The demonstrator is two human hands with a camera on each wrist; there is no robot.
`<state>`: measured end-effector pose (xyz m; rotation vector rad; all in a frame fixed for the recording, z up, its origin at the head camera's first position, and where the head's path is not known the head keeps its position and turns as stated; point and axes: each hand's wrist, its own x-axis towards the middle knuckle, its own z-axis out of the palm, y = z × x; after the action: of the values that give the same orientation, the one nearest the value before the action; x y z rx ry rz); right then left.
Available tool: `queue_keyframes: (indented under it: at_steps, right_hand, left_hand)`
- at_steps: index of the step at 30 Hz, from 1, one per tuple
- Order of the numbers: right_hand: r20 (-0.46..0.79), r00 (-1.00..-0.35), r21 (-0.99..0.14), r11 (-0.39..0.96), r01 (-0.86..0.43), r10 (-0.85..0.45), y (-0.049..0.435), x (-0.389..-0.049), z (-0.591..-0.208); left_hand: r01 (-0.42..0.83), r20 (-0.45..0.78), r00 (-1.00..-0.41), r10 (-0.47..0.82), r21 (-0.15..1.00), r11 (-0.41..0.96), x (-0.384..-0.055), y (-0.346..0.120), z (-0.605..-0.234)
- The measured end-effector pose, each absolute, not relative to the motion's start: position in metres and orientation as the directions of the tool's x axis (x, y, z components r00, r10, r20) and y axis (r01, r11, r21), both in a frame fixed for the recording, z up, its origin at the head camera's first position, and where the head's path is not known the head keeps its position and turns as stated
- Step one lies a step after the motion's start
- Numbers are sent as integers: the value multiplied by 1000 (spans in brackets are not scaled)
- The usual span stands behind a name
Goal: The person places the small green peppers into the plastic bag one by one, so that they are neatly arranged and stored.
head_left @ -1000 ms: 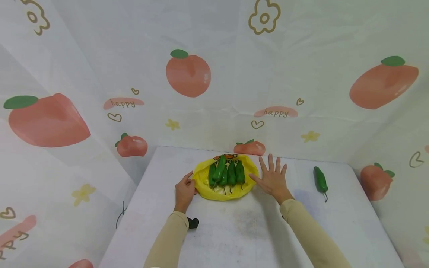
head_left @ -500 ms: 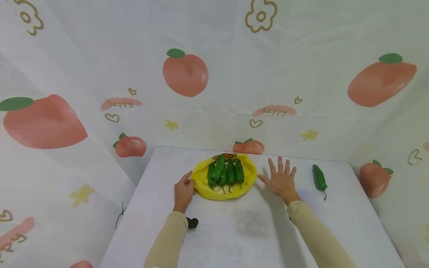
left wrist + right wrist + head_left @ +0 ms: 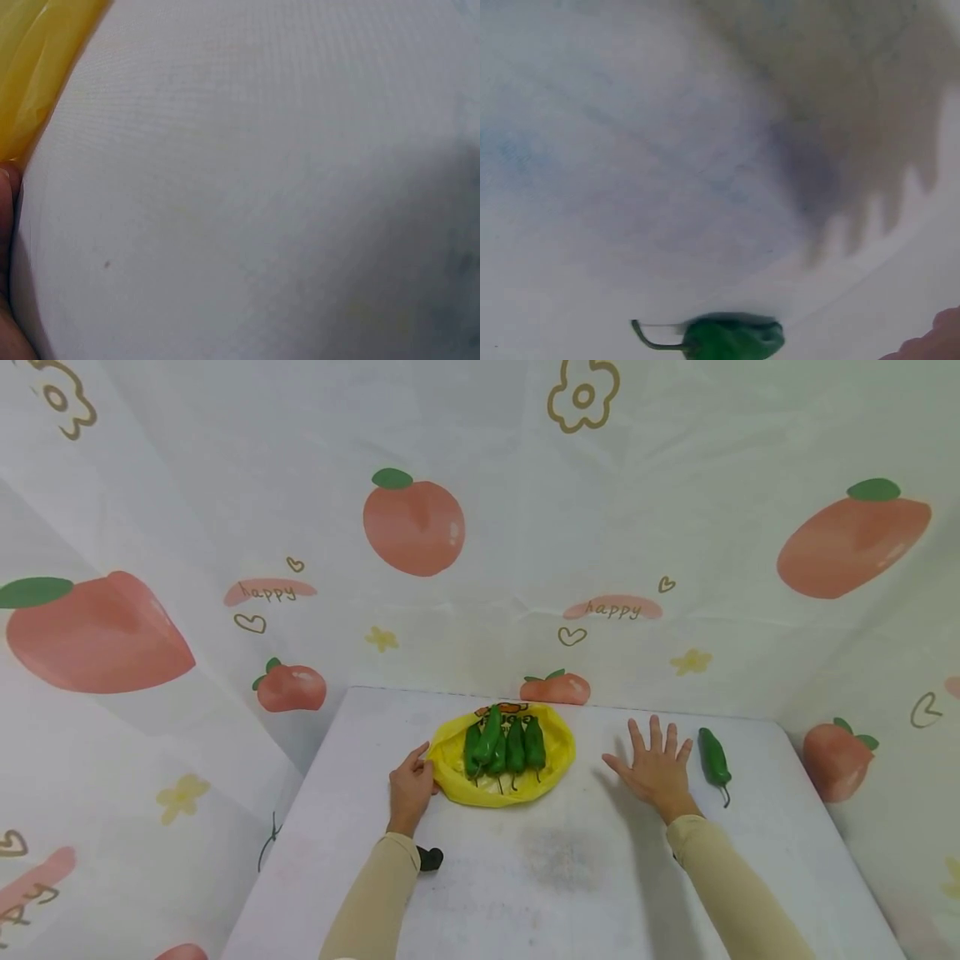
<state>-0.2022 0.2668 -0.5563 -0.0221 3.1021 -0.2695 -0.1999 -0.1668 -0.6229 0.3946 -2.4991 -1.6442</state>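
Observation:
A yellow plastic bag [image 3: 468,791] lies spread with its mouth open at the back middle of the table, and several green peppers [image 3: 515,747] lie in it. My left hand [image 3: 409,792] pinches the bag's left rim; in the left wrist view a fingertip [image 3: 9,180] meets the yellow plastic [image 3: 37,67]. Its underside fingers are mostly hidden. To the bag's right, my right hand [image 3: 657,772] hovers above the table, fingers spread and holding nothing. Just right of it lies a single green pepper [image 3: 715,757], its stem toward me, also visible in the right wrist view [image 3: 735,339].
The white table [image 3: 555,902] ends against a fruit-printed sheet [image 3: 465,643] at the back and sides. A small dark object [image 3: 430,859] shows beside my left forearm, partly covered by it. A thin dark cord [image 3: 271,841] is at the left edge.
My right hand has moved right, away from the bag and toward the single pepper, its fingers still spread. My left hand has stayed at the bag's rim. The peppers have not moved.

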Motion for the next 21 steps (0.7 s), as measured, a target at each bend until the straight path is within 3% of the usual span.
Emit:
queue_keyframes:
  at_steps: [21]
  right_hand:
    - [-1, -1000, -197, 980, 8, 8, 330, -183, -562]
  left_hand:
    - [-164, -55, -954, -293, 917, 363, -201, -166, -624]
